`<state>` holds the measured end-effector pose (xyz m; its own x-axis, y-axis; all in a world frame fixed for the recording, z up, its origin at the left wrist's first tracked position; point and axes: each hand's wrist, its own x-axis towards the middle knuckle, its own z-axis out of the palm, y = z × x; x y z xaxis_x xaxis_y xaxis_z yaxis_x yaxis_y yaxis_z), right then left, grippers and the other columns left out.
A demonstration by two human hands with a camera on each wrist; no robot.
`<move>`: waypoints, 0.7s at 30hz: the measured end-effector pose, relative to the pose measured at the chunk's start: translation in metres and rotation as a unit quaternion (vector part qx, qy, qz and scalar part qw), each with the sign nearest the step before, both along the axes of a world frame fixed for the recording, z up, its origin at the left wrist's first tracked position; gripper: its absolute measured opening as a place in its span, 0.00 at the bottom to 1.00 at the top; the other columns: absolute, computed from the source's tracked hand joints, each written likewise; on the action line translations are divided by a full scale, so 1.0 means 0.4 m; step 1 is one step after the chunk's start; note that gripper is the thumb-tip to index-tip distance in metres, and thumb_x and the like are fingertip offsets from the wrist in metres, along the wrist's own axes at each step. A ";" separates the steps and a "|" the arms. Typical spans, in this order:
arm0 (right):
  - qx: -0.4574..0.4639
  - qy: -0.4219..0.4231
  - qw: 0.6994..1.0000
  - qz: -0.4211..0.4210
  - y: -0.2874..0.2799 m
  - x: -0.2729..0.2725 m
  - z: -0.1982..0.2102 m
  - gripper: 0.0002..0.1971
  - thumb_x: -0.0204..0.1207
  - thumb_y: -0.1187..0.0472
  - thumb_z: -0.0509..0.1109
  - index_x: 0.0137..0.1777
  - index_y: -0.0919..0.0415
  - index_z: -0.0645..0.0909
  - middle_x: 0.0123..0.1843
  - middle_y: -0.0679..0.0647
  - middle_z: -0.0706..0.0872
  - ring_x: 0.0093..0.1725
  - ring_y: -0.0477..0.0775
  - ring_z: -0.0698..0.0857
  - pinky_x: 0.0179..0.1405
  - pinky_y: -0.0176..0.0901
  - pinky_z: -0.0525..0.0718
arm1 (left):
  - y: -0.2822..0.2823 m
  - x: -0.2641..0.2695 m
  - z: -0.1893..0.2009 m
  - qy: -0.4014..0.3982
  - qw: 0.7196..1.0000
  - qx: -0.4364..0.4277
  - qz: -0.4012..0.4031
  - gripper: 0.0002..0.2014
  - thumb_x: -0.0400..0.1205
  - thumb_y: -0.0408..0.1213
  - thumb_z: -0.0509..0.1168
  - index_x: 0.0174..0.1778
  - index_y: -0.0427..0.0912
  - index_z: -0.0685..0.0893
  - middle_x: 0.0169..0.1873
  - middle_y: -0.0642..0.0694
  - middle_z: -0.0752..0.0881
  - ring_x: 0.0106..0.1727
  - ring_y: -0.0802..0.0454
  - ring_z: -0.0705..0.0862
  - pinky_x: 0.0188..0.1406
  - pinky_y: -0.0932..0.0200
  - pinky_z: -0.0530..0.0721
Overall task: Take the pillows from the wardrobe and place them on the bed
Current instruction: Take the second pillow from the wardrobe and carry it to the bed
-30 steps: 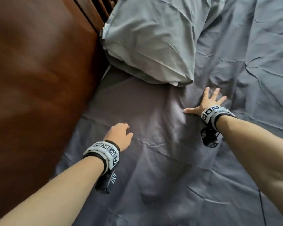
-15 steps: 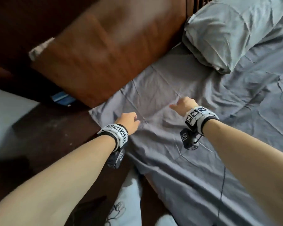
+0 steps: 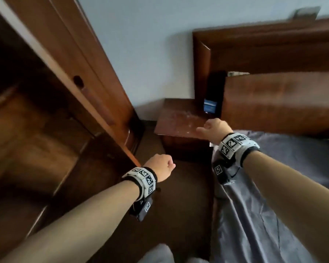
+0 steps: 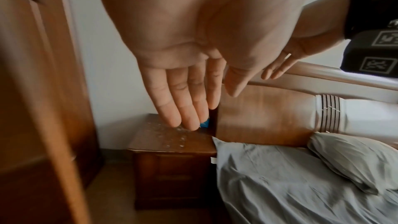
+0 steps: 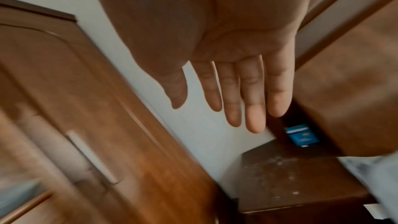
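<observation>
A grey pillow (image 4: 353,161) lies on the bed's grey sheet (image 4: 280,185) against the wooden headboard (image 4: 262,117); only the left wrist view shows it. The brown wardrobe (image 3: 95,76) fills the left of the head view, its dark inside (image 3: 27,130) blurred, and I see no pillow in it. My left hand (image 3: 160,166) hangs over the floor beside the wardrobe's edge, its fingers (image 4: 185,108) straight and holding nothing. My right hand (image 3: 211,128) is in the air over the bed's corner (image 3: 273,215), near the nightstand, its fingers (image 5: 254,108) straight and empty.
A dark wooden nightstand (image 3: 180,118) stands between wardrobe and bed against the pale wall. A small blue box (image 3: 210,107) sits in the gap by the headboard (image 3: 273,95). A wardrobe door with a pale bar handle (image 5: 92,157) is close on the left. Brown floor (image 3: 179,215) lies below.
Both hands have lifted off the bed sheet. The view has swung left from the bed and pillow toward the wardrobe and nightstand, and the pillow has left the head view.
</observation>
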<state>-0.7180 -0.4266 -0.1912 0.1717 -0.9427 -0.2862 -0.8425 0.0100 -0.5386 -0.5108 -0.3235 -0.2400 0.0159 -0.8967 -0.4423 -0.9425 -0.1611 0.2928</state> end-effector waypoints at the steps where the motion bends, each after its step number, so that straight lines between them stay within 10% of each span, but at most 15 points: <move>1: -0.006 -0.006 1.000 0.018 0.019 0.064 0.022 0.26 0.79 0.43 0.68 0.62 0.66 0.85 0.62 0.66 0.88 0.64 0.68 0.85 0.64 0.55 0.83 | 0.038 0.047 0.018 -0.001 1.000 -0.008 0.023 0.11 0.82 0.50 0.60 0.44 0.49 0.85 0.44 0.46 0.90 0.51 0.43 0.88 0.54 0.48 0.85; 21: -0.058 -0.069 0.943 0.322 0.375 1.046 0.307 0.18 0.74 0.39 0.69 0.48 0.53 0.84 0.45 0.58 0.90 0.47 0.60 0.90 0.53 0.53 0.89 | 0.536 0.979 0.357 -0.097 0.927 -0.132 0.338 0.18 0.84 0.51 0.60 0.63 0.45 0.83 0.60 0.46 0.88 0.60 0.45 0.87 0.58 0.50 0.84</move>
<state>-0.2995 -0.2768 -0.0683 0.7462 -0.6546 -0.1209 -0.5764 -0.5447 -0.6091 -0.1191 -0.1092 -0.0972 0.6704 -0.7290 -0.1380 -0.6911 -0.6812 0.2414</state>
